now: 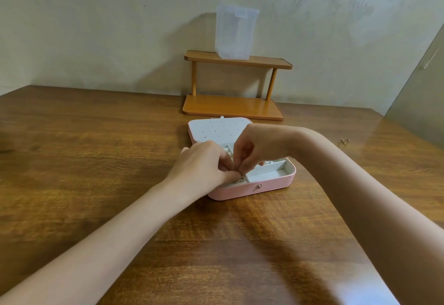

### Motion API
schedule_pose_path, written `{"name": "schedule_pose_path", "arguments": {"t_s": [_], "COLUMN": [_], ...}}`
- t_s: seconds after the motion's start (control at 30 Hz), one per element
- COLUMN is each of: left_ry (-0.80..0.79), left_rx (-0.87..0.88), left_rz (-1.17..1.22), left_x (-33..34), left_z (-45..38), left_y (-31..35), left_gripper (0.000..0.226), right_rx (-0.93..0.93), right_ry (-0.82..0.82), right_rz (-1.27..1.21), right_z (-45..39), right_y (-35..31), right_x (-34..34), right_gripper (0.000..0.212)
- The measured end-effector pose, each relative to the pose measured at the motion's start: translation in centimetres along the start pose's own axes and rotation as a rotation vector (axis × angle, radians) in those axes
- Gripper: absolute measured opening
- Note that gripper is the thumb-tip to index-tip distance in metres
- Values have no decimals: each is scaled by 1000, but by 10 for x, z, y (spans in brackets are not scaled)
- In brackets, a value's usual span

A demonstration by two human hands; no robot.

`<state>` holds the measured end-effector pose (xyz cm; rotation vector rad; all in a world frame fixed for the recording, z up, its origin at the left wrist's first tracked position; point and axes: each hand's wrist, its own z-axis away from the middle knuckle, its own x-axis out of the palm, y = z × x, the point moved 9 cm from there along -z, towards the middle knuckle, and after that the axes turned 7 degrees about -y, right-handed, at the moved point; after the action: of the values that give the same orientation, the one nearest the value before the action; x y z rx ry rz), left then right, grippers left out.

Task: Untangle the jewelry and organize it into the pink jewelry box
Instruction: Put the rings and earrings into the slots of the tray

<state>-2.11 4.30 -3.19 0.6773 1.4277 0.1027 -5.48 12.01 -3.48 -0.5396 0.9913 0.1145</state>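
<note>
The pink jewelry box (252, 190) lies open in the middle of the wooden table, its white lid (216, 130) folded back and dotted with small holes. Inside are white compartments; a long one at the front right holds nothing. My left hand (204, 165) and my right hand (252, 148) meet over the box's front left part. Both pinch a thin gold chain (240, 179) between fingertips, and the chain dangles into the box. Most of the chain is hidden by my fingers.
A small gold piece (344, 141) lies on the table at the far right. Behind the box stands a two-tier wooden shelf (233, 106) with a clear plastic container (235, 32) on its top tier. The wall is close behind.
</note>
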Motion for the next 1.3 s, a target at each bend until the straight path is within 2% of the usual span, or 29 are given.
{"name": "schedule_pose_path", "arguments": {"t_s": [0.3, 0.63, 0.77, 1.0, 1.1, 1.2, 1.3], "left_ry": [-30, -15, -27, -27, -51, -72, -49], "left_rx": [41, 63, 83, 118, 89, 58, 59], "left_rz": [-135, -143, -151, -177, -116, -65, -69], "left_x": [-2, -6, -6, -5, -6, -8, -16], "left_z": [-4, -6, -6, -5, -9, -13, -17], "left_y": [14, 14, 16, 19, 12, 2, 2], "left_gripper": [18, 15, 18, 18, 15, 10, 7], "right_rx": [-31, -43, -54, -75, -72, -53, 29], "right_ry": [176, 172, 221, 262, 267, 343, 523], "right_rz": [5, 127, 171, 132, 120, 56, -56], "right_z": [10, 14, 15, 17, 21, 32, 49], "right_y": [2, -7, -10, -6, -7, 0, 31], "right_x": [0, 3, 3, 2, 0, -16, -47], "right_gripper": [11, 17, 16, 13, 14, 14, 15]}}
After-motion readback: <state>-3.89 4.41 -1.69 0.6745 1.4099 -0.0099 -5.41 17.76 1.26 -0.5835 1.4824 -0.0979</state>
